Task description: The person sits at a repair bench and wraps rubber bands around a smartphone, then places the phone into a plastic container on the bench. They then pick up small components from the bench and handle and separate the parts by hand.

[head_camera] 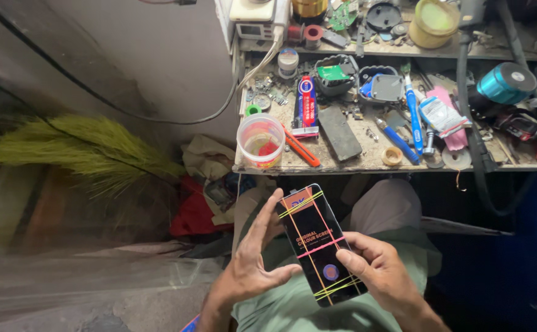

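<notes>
- A small, crowded bench stands against a pale wall, and a shelf full of parts runs above it.
- On the bench, at its left front corner, there is a clear plastic cup with something red inside.
- Just beside the cup lies an orange cutter, and next to it a flat dark slab.
- Further right lie a blue pen-like tool, a roll of tape and a teal cylinder.
- On the left, below the wall, a green grass broom lies over a grey plastic sheet.
- The person sits in front of the bench, with the knees under its edge.
- The phone is in front of the person, above the lap, below the bench edge. It is black, tilted, and several thin rubber bands, yellow and pink, cross it.
- The left hand is open with the fingers spread; the thumb and one finger touch the left side of the phone.
- The right hand grips the lower right edge of the phone, with the thumb lying on its face near a round blue mark.
- The two hands are near each other, with the phone between them.
</notes>
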Demonstrator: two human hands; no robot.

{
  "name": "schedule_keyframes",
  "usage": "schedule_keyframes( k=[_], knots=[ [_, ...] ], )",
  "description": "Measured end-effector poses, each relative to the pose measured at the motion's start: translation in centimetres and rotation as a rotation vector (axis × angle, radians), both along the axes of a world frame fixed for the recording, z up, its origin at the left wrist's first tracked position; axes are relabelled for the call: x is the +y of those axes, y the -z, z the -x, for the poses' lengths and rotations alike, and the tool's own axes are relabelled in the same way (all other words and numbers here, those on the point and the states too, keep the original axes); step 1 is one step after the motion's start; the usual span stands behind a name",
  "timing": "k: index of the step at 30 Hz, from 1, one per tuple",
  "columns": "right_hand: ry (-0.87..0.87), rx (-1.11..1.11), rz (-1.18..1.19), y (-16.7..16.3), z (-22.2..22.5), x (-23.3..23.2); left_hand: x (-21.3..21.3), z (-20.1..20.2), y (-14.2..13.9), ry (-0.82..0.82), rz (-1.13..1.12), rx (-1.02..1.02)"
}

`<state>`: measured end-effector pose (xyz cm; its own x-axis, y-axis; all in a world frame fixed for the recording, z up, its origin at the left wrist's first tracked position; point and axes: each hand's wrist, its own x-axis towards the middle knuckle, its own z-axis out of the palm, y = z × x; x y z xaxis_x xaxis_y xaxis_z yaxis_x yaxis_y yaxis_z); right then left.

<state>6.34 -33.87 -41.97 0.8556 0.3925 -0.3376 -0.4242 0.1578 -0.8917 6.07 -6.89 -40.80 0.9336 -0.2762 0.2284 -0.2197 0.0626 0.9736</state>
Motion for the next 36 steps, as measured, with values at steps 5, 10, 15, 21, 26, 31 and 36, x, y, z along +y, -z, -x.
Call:
schedule_keyframes(
  k=[5, 10, 15, 21, 26, 31, 36],
  knots=[
    [-0.036, 0.042, -0.025, 1.2, -0.2, -0.3, 1.0, -0.4, -2.4, -0.08, -0.391, -0.219],
    [-0.048, 0.061, -0.029, 2.0, 0.1, -0.7, 0.5, -0.1, -3.0, -0.136, -0.427, -0.278],
    [-0.046, 0.074, -0.096, 2.5, -0.4, -1.0, -0.2, 0.7, -2.7, -0.217, -0.479, -0.355],
    [-0.058, 0.131, -0.217, 2.5, -0.6, -0.9, -0.2, 0.8, -2.7, -0.275, -0.557, -0.44],
    [-0.061, 0.178, -0.22, 2.2, -0.5, -1.0, 0.0, 0.6, -2.4, -0.284, -0.561, -0.455],
    [-0.063, 0.133, -0.186, 1.9, -0.4, -0.4, 0.6, 0.6, -1.9, -0.253, -0.519, -0.392],
    [-0.023, 0.121, -0.02, 1.8, 0.6, 0.7, -1.7, 0.5, -0.6, -0.12, 0.301, 0.008]
  ],
)
